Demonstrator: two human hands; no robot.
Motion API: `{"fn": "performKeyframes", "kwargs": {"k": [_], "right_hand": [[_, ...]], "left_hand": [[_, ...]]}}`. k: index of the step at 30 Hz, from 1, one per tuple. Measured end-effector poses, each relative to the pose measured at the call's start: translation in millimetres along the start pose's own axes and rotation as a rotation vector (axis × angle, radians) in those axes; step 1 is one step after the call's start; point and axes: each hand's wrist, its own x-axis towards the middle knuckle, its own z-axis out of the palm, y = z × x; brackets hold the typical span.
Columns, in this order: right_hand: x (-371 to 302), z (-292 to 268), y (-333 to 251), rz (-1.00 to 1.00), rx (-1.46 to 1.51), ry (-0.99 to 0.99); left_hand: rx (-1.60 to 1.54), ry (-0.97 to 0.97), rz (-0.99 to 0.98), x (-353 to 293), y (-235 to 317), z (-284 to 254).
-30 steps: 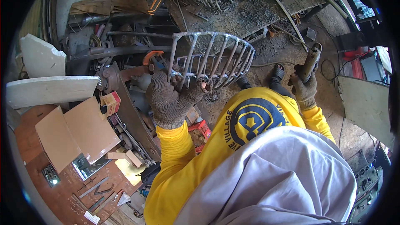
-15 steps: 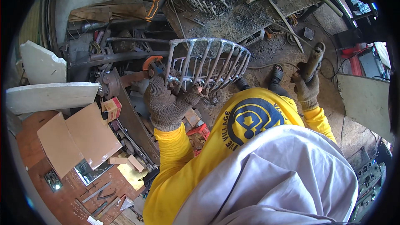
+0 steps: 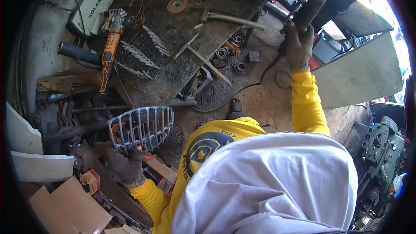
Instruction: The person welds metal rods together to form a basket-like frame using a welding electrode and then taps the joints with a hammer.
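Note:
My left hand point(image 3: 125, 167), in a dark knitted glove, grips the lower edge of a curved welded metal rack point(image 3: 143, 128) with many parallel bars, held upright at the lower left. Raised at the upper right, my right hand point(image 3: 300, 47) is gloved too and closed around a dark, thick-handled welding electrode holder point(image 3: 311, 8). A cable point(image 3: 265, 76) runs down from it towards the floor. The holder's jaw end is dark against the background, and I cannot make out a rod in it.
On the dirty work table point(image 3: 186, 26) lie an orange angle grinder point(image 3: 112, 45), a chipping hammer point(image 3: 203, 58), another hammer point(image 3: 234, 19), several metal rods point(image 3: 138, 54) and a disc point(image 3: 177, 4). Cardboard point(image 3: 71, 203) lies lower left; a green machine point(image 3: 381, 156) stands right.
My view has swung to the right and up. My right hand has lifted away from my body with the electrode holder. My left hand still grips the rack, now lower left in view.

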Motion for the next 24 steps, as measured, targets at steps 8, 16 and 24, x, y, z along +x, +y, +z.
{"fn": "performKeyframes", "kwargs": {"k": [8, 16, 24], "right_hand": [[172, 22, 23, 0.019, -0.109, 0.372], [237, 47, 151, -0.123, -0.475, 0.257], [238, 56, 177, -0.167, -0.527, 0.209]], "left_hand": [[-0.445, -0.029, -0.159, -8, 39, 1], [0.135, 0.186, -0.081, -31, 35, -6], [-0.024, 0.256, -0.223, -35, 22, 6]]}}
